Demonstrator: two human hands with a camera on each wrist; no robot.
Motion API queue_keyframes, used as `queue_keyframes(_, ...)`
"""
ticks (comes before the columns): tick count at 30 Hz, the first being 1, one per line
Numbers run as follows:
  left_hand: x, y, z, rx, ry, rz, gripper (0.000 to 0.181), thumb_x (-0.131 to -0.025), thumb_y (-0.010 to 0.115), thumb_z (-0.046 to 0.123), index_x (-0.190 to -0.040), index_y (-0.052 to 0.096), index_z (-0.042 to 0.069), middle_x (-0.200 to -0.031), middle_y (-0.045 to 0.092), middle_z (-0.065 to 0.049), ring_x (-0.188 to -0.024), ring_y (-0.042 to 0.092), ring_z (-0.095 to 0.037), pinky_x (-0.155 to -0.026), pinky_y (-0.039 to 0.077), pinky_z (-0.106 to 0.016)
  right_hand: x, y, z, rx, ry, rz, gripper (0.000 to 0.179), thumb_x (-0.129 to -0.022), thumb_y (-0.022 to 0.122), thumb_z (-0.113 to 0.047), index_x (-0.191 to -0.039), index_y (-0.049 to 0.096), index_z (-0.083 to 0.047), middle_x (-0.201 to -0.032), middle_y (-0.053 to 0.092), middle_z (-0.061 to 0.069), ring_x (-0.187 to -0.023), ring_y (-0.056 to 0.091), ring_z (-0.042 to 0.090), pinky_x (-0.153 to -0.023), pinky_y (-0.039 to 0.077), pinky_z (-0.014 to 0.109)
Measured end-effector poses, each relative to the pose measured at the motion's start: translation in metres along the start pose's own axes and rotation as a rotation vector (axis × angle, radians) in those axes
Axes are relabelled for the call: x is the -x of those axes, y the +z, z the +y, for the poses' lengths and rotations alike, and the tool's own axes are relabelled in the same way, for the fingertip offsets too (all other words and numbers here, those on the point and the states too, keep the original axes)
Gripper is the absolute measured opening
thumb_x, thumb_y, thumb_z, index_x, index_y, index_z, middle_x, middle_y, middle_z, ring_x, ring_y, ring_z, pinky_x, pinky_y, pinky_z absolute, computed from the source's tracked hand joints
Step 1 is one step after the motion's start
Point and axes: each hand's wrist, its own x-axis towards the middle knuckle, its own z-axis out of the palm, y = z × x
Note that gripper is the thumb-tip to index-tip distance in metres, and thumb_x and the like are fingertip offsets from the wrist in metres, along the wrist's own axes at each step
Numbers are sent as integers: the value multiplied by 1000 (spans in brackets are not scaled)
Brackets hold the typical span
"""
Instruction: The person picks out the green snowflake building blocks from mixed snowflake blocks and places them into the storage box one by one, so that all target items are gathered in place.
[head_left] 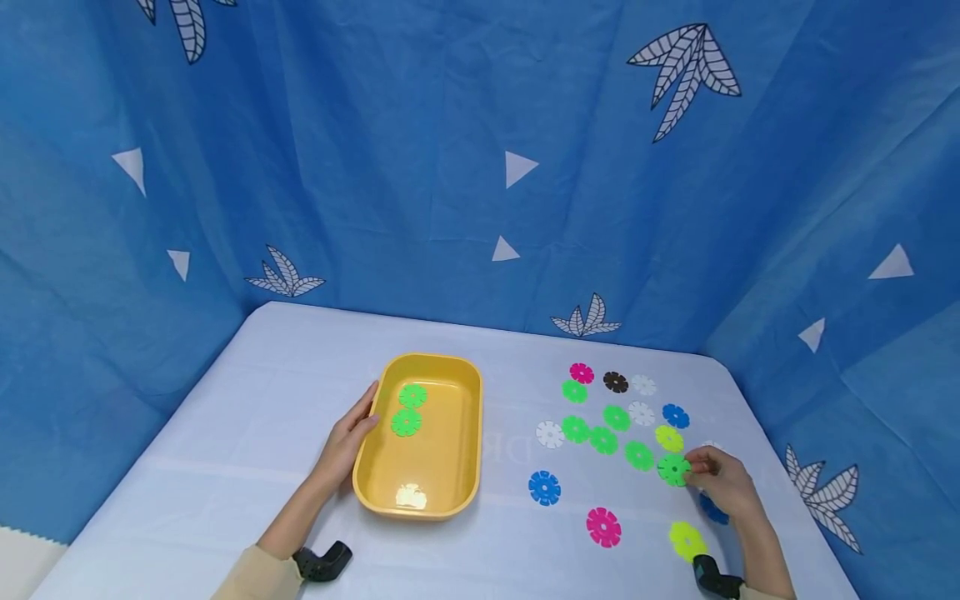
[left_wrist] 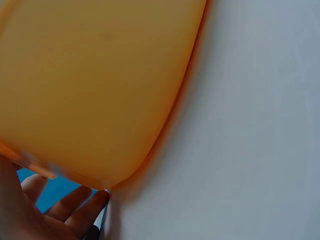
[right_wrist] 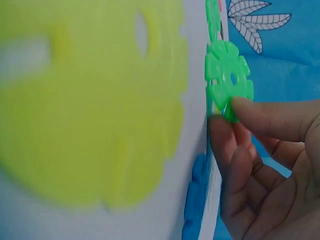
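My left hand [head_left: 347, 442] grips the left rim of a yellow plastic tray [head_left: 442, 500], thumb over the edge and fingers against its outer side. In the left wrist view the tray's wall [left_wrist: 100, 100] fills much of the picture, with the fingers below it. Two green notched discs [head_left: 407, 422] lie inside the tray. Over the right part of the table, my right hand [head_left: 723, 479] pinches a green snowflake disc [head_left: 673, 470] by its edge between thumb and fingers. The right wrist view shows this green disc [right_wrist: 230, 72] tilted up, its lower edge in the pinch.
More green discs [head_left: 603, 440] lie among white [head_left: 550, 434], pink [head_left: 603, 527], blue [head_left: 544, 488], brown [head_left: 616, 382] and yellow discs [head_left: 687, 541] on the white table [head_left: 300, 358]. A blue disc [head_left: 712, 508] is partly hidden beside my right hand. Blue cloth [head_left: 420, 167] hangs around the table.
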Motion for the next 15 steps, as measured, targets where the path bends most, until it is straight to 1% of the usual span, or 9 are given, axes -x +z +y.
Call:
queue_keyframes(4,0,0,1,-2,-13,2,55,-106,41,28,-157,22,21,-165,13,-4,-152,10,-28,-100,24,1,2,-2,0,-66,24,-28,34,-90,62,-6,-119,56,10,-92,55,10,-81,55,19,-63,52,27)
queue_keyframes(8,1,-1,1,-7,-16,2,55,-106,41,28,-157,22,22,-165,13,-4,-152,9,-27,-100,23,2,2,-3,0,-130,66,-73,34,-93,58,-6,-121,53,12,-90,59,8,-77,61,14,-63,53,26)
queue_keyframes(11,1,-1,1,-9,-12,-1,55,-106,41,28,-157,22,21,-165,13,-4,-152,9,-27,-100,23,2,2,-5,-1,-156,94,-96,35,-94,56,-7,-123,52,13,-89,61,8,-76,61,14,-63,54,25)
queue_keyframes(15,0,-1,2,-6,-12,-3,55,-106,41,28,-157,22,21,-165,13,-4,-152,9,-27,-100,24,2,4,-11,-6,-174,115,-102,38,-95,55,-8,-126,49,13,-90,61,8,-76,62,14,-63,54,26)
